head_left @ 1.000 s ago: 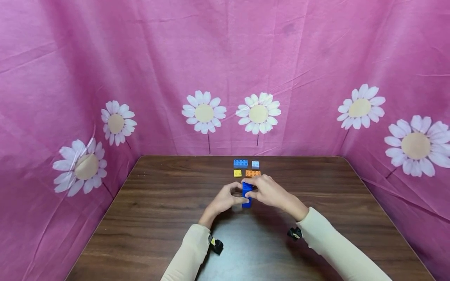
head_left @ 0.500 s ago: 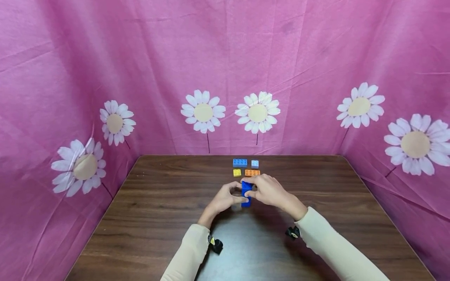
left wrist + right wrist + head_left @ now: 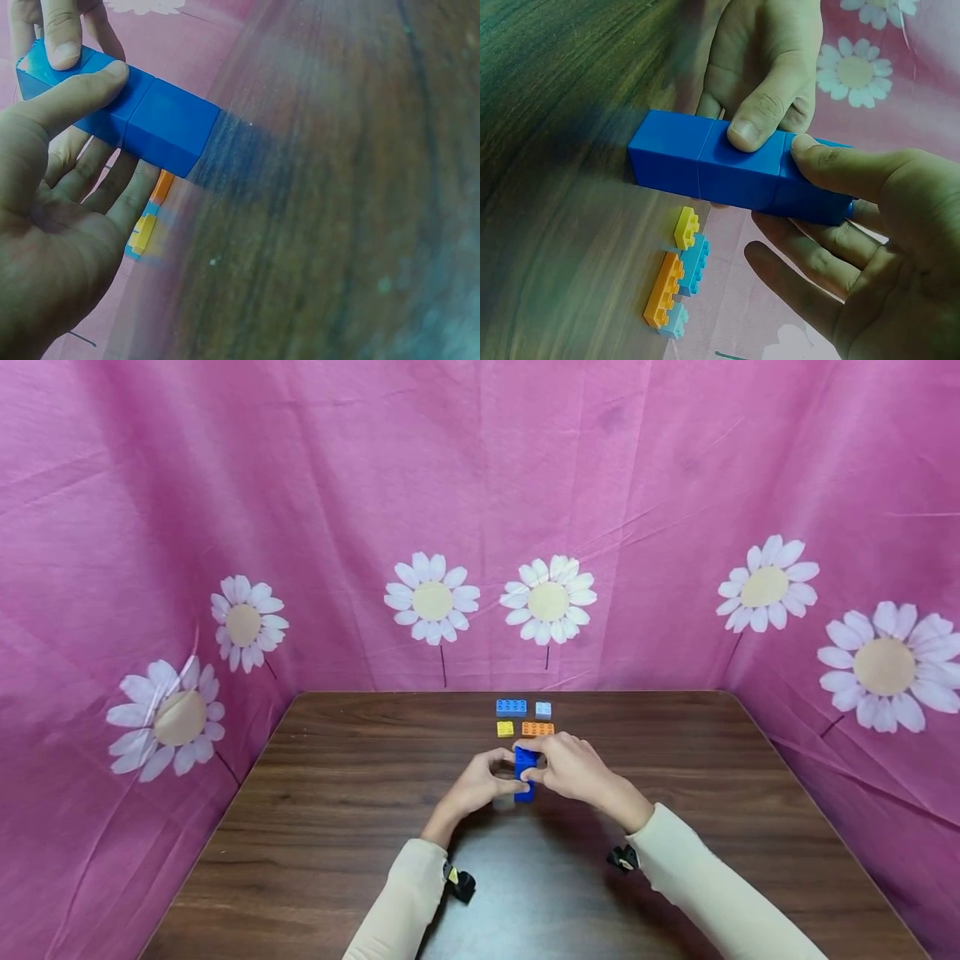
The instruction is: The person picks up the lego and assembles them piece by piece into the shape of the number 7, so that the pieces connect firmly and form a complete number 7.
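The left hand [image 3: 478, 783] holds the middle of a blue block tower [image 3: 739, 176]. The tower seems to stand on the brown table [image 3: 337, 827], near the orange block [image 3: 537, 728]. The right hand [image 3: 574, 767] pinches its top.

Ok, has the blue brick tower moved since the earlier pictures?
No, not noticeably: in the head view, the blue brick tower keeps its place against the orange brick.

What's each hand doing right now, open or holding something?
Left hand: holding the blue brick stack, thumb on its middle brick.
Right hand: holding the same stack, thumb on its top brick.
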Motion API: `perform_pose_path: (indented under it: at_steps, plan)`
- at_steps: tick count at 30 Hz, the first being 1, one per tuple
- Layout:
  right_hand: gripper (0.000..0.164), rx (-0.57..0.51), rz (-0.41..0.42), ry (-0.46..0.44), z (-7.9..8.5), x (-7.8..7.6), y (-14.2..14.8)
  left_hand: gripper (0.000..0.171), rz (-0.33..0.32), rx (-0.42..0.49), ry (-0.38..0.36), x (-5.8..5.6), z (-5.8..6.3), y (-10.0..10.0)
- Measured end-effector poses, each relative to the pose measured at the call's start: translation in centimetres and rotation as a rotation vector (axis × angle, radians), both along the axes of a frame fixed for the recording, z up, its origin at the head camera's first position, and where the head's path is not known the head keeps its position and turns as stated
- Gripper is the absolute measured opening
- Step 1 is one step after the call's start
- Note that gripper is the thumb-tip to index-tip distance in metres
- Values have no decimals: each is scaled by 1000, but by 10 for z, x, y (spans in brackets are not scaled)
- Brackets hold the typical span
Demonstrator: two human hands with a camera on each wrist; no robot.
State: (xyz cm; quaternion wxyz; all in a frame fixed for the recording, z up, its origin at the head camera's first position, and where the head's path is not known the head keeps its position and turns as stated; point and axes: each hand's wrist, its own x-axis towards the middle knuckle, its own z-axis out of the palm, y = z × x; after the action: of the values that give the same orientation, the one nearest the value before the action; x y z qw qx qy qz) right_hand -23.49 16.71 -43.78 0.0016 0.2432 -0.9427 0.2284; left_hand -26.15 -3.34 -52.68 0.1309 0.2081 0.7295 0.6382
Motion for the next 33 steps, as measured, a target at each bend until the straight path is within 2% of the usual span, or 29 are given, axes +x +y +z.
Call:
perform_pose_path:
  at_steps: [7,17,24,33]
  plan:
    - [48,-11,-7,-31,0,1,-1,32,9,-9,-14,2,1,0]
    - [49,-26,3,-51,-2,0,-1,32,22,-31,8,3,1,-1]
    - [51,-32,21,-73,-4,0,2,32,6,-33,-14,2,-4,0]
    - [54,-7,99,10,-7,-4,8,30,2,-34,4,0,-1,-2]
